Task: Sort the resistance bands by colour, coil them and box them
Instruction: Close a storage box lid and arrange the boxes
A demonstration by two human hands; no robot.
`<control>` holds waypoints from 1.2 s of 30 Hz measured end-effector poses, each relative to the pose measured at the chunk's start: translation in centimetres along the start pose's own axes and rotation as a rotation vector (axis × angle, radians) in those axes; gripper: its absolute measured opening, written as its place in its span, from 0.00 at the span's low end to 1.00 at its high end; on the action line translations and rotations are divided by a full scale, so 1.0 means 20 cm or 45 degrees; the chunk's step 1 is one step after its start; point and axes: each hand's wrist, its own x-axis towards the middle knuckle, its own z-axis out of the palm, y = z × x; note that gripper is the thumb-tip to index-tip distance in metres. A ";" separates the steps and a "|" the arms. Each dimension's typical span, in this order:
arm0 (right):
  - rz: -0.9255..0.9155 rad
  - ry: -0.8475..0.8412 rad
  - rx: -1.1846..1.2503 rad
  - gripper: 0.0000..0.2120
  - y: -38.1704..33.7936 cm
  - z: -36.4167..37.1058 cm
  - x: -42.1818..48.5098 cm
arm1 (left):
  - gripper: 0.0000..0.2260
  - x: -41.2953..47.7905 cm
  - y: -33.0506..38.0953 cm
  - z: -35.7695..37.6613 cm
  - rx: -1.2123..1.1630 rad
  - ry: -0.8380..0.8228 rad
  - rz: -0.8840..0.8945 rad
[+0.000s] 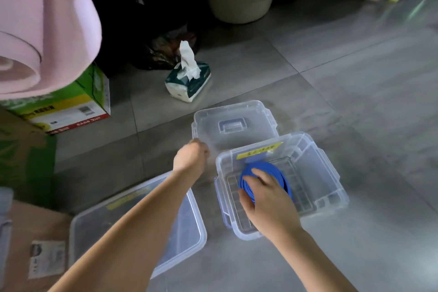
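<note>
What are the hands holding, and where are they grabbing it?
The right hand grips the coiled blue band from above, inside the clear box. The left hand seems to hold the lid by its near left corner.

Blue resistance band (267,166): flat strap wound into a round coil, lying flat on the ribbed bottom of the open box, gripped from above by the right hand (265,199).

Open box (322,168): clear plastic, blue side latches, yellow label (259,150) on the far wall; upright on the floor.

Lid (237,111): clear, moulded handle, flat on the floor touching the box's far side; left hand (190,157) holds its near left corner.

Second box (187,232): clear, yellow-labelled, to the left.
</note>
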 end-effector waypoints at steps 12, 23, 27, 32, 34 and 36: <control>0.315 0.577 0.826 0.38 0.07 -0.37 0.11 | 0.08 -0.30 0.06 -0.79 -0.735 0.398 0.391; 0.411 0.584 1.210 0.17 0.22 -0.64 0.07 | 0.12 -0.46 0.15 -0.78 -1.690 -0.260 -0.137; 0.661 0.527 1.046 0.09 0.37 -0.51 0.00 | 0.07 -0.49 0.22 -0.46 -1.478 -0.063 -0.075; 0.720 0.558 0.463 0.20 0.45 -0.42 -0.06 | 0.22 -0.50 0.29 -0.23 -1.234 -0.171 -0.058; 0.716 0.544 0.360 0.26 0.47 -0.39 -0.08 | 0.24 -0.47 0.30 -0.21 -1.147 -0.184 -0.109; 0.766 0.440 0.423 0.28 0.49 -0.35 -0.10 | 0.24 -0.46 0.29 -0.18 -1.068 -0.204 -0.121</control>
